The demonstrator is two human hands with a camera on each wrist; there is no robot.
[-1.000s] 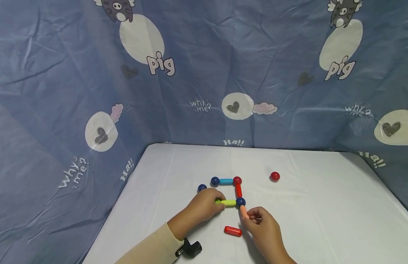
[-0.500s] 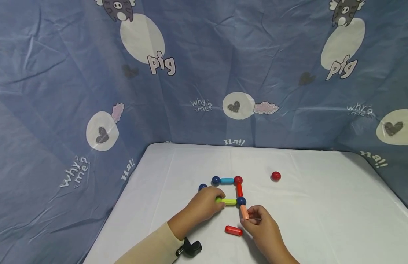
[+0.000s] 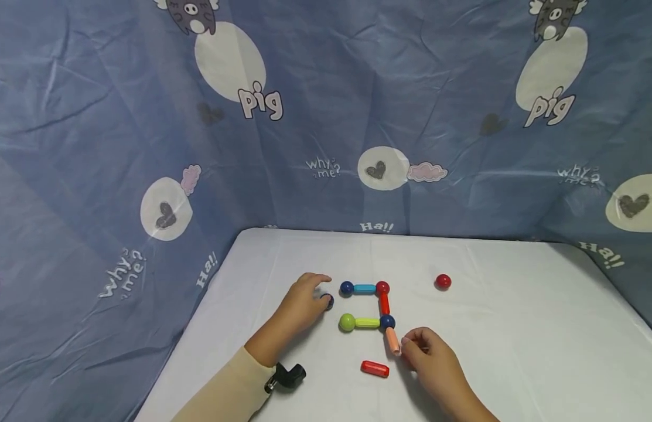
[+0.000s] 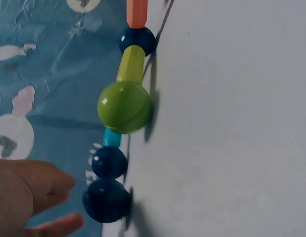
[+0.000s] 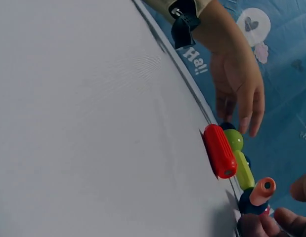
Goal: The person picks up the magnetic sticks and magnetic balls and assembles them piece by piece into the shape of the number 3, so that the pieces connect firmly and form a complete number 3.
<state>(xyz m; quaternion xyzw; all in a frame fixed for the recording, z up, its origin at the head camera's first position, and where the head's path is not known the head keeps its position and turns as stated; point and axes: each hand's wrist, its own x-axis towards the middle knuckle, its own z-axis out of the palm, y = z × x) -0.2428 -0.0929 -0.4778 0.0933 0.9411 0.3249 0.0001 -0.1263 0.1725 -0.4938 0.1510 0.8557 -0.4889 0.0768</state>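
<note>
My left hand [image 3: 298,303] reaches around a loose dark blue ball [image 3: 330,302], thumb and fingers spread; in the left wrist view its fingertips stand apart from that ball [image 4: 107,200]. A joined chain of toy rods and balls lies to its right: dark blue ball [image 3: 347,288], light blue rod [image 3: 365,289], red ball [image 3: 382,287], red rod [image 3: 384,304], second dark blue ball [image 3: 387,322]. From there a yellow-green rod [image 3: 367,322] leads to a green ball [image 3: 347,322], and an orange rod [image 3: 392,341] points forward. My right hand [image 3: 433,357] hovers beside the orange rod's free end, fingers loosely bent, holding nothing.
A loose red rod [image 3: 375,368] lies in front of the chain, and a loose red ball [image 3: 443,282] sits at the back right. White cloth covers the table [image 3: 515,328]. A blue printed curtain [image 3: 315,117] hangs behind and to the left. A black device [image 3: 289,376] is on the left wrist.
My left hand has let go of the green ball and moved left to the loose dark blue ball. My right hand has released the orange rod and drawn slightly right.
</note>
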